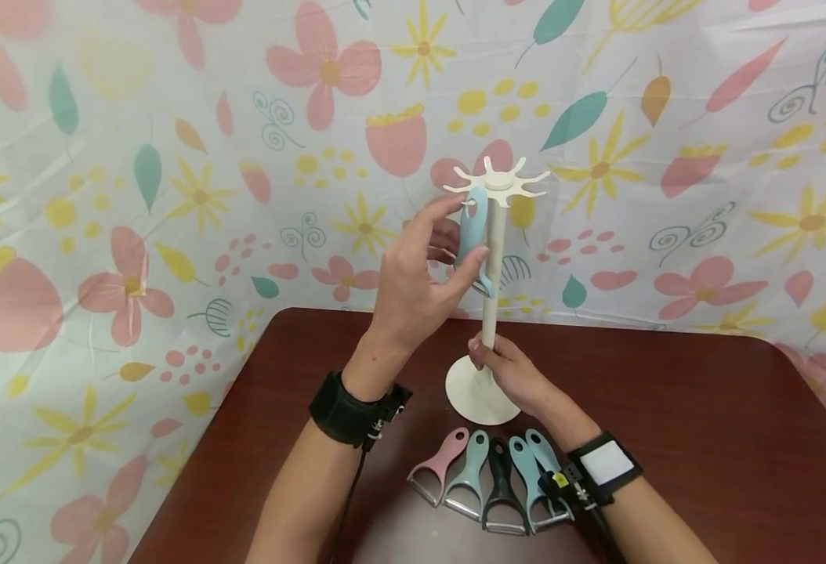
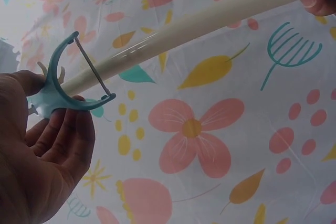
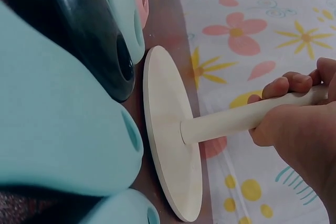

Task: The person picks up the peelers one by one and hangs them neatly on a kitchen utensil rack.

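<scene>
My left hand (image 1: 416, 270) pinches a light blue peeler (image 1: 472, 227) by its handle, up at the top of a cream utensil stand (image 1: 495, 235). One hook tip of the stand shows through the hole in the peeler's handle. In the left wrist view the peeler's blade end (image 2: 92, 66) points away from the palm, close to the pole (image 2: 199, 24). Low on the pole, just above the round base (image 1: 476, 392), my right hand (image 1: 515, 368) grips the stand. In the right wrist view those fingers (image 3: 299, 83) are wrapped around the pole.
In front of the base, several peelers lie in a row on the dark red-brown table (image 1: 702, 439): a pink one (image 1: 448, 454), a pale green one (image 1: 475, 462), a black one (image 1: 501, 478) and blue ones (image 1: 526, 466). A flowered cloth (image 1: 201, 196) hangs behind the table.
</scene>
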`<state>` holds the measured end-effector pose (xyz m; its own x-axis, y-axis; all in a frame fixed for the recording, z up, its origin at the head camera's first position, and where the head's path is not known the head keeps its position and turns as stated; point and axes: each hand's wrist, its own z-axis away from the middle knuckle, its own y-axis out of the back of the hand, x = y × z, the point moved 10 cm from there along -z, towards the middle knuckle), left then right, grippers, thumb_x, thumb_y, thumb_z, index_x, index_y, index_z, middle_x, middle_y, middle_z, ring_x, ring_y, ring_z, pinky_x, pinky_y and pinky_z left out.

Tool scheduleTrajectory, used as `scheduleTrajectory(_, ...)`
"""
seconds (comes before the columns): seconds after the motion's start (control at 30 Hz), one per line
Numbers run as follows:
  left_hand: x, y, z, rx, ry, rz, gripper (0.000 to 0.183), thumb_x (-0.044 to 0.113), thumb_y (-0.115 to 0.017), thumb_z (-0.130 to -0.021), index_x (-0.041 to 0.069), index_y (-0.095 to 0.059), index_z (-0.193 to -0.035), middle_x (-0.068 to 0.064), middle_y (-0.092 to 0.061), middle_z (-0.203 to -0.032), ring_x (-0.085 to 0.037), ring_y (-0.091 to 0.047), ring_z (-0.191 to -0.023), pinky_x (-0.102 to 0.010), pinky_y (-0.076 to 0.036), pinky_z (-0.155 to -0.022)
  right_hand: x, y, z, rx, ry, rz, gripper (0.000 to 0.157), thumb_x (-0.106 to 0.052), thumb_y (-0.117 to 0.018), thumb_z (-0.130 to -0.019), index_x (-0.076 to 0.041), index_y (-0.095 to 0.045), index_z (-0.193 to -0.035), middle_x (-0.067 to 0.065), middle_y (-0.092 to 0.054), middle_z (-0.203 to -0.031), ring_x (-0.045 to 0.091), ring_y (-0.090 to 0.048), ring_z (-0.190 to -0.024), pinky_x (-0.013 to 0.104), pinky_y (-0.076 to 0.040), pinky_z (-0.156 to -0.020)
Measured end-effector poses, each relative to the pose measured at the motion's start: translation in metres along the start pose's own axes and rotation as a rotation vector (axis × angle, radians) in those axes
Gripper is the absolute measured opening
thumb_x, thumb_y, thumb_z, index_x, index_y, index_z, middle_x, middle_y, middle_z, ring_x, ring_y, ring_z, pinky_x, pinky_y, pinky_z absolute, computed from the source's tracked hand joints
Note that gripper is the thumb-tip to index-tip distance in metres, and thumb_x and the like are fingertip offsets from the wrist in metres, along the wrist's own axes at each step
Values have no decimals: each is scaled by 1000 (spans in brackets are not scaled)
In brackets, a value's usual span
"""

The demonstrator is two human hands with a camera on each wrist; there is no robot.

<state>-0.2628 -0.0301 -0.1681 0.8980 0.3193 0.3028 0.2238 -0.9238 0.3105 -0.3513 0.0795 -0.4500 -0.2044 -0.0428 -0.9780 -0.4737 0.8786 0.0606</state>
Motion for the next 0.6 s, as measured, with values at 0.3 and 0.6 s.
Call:
scheduleTrajectory(0.3, 6, 4, -1, 10, -42, -2, 52, 4, -73, -83, -10, -50, -127, -14, -64, -87, -20, -65, -80, -31, -56, -71, -3, 0, -1, -4, 13, -15, 37, -24, -42, -106, 10, -42, -92, 25, -34, -88, 35, -35, -86, 51, -26, -81)
scheduleTrajectory(0.6, 8, 3, 1, -1, -64, -17, 53, 4, -74, -81, -11, -50, -126, -16, -63, -92, -22, -65, -84, -30, -55, -74, 1, 0, 0, -14, 23, -18, 37, -25, -42, -107, 9, -41, -91, 24, -34, -86, 34, -35, -84, 49, -28, -79)
